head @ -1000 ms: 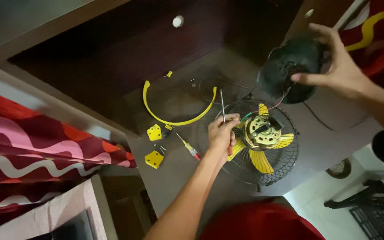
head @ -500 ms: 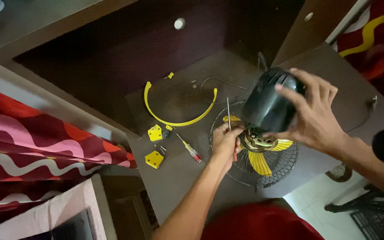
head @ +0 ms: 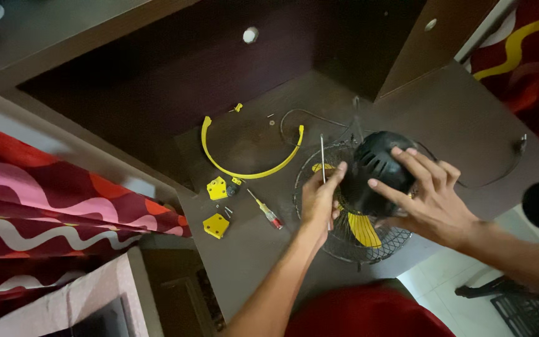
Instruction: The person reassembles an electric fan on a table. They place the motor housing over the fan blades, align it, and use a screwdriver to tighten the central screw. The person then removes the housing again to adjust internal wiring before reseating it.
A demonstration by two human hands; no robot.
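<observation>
both hands around black motor housing

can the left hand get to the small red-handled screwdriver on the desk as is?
Probably yes. The red-handled screwdriver lies bare on the desk, just beside the left hand, nothing between them. But that hand already holds a thin metal rod and rests at the fan grille; it must let go first.

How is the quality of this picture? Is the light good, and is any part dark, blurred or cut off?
Head view: the light is dim and warm; the recess behind the desk is almost black. The left hand, the right hand and the black motor housing look sharp, without motion blur. The wire fan guard is hard to follow against the dark desk. No strong glare. The right forearm is cut off at the frame edge.
</observation>
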